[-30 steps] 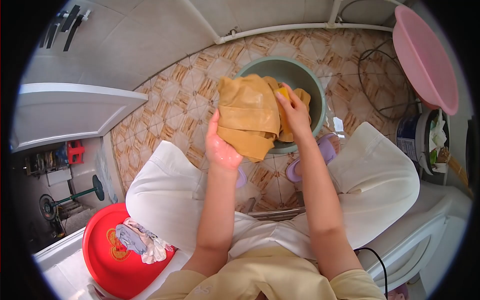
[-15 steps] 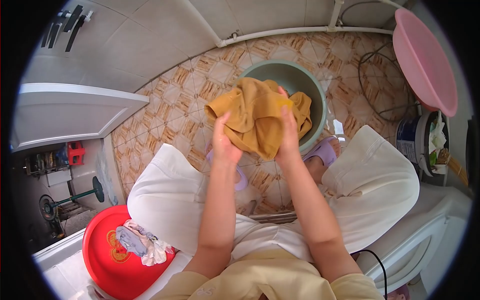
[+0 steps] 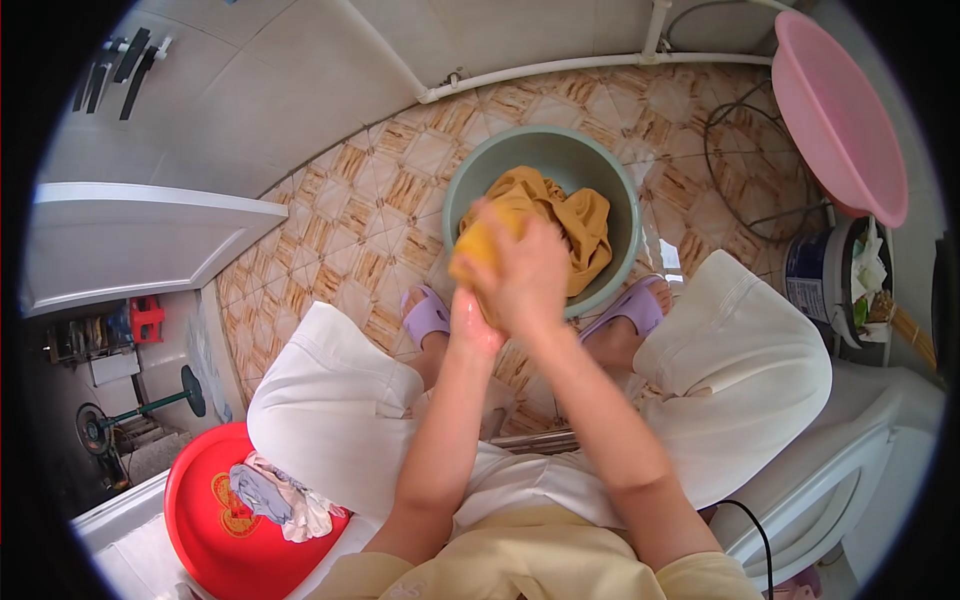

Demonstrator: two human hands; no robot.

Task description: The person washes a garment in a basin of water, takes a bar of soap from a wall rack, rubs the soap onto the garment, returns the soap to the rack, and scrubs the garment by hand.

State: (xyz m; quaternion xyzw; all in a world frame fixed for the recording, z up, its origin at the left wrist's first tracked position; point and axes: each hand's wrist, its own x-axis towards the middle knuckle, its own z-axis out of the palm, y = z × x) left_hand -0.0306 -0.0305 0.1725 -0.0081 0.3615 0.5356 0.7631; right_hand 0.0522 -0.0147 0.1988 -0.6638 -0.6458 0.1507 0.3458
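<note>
Mustard-coloured cloth [image 3: 588, 222] lies bunched inside a round grey-green plastic basin [image 3: 628, 180] on the patterned tile floor [image 3: 335, 215], with part of it reaching the hands above the near left of the basin. The right hand [image 3: 530, 272] is partly closed, its fingers bent around a bright yellow block [image 3: 476, 250], which is blurred. The left hand [image 3: 474, 322], wet and reddish at the palm, is just below and touching or nearly touching the right; its fingers are mostly hidden, so how far it is open and what it has hold of cannot be told.

Lilac plastic slippers [image 3: 427, 314] are on the feet, near the basin. At the near left, crumpled pale grey and pink cloths [image 3: 285, 497] lie in a red plastic basin [image 3: 200, 500]. At the far right, a pink plastic basin [image 3: 840, 115] stands tilted on its side.
</note>
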